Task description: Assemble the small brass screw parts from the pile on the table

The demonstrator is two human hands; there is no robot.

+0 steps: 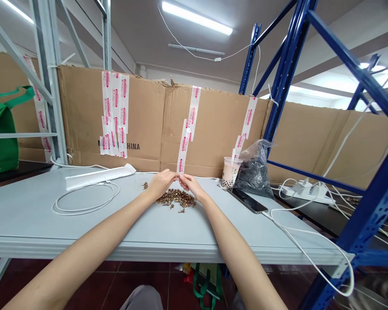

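A pile of small brass-coloured screws point(177, 197) lies on the grey table, with a few loose ones at its near edge. Over the far side of this pile, my left hand point(161, 183) and my right hand point(191, 186) meet at the fingertips. Both are closed in a pinch. Whatever sits between the fingers is too small and too covered to make out. Left of my left hand lies a smaller group of screws point(145, 185).
A white cable point(80, 211) lies coiled at left beside a long white packet point(98, 176). On the right are a phone point(248, 200), a bubble tea cup point(230, 173) and a bag of dark material point(255, 174). Cardboard point(142, 120) walls the back; blue rack posts point(368, 198) stand right.
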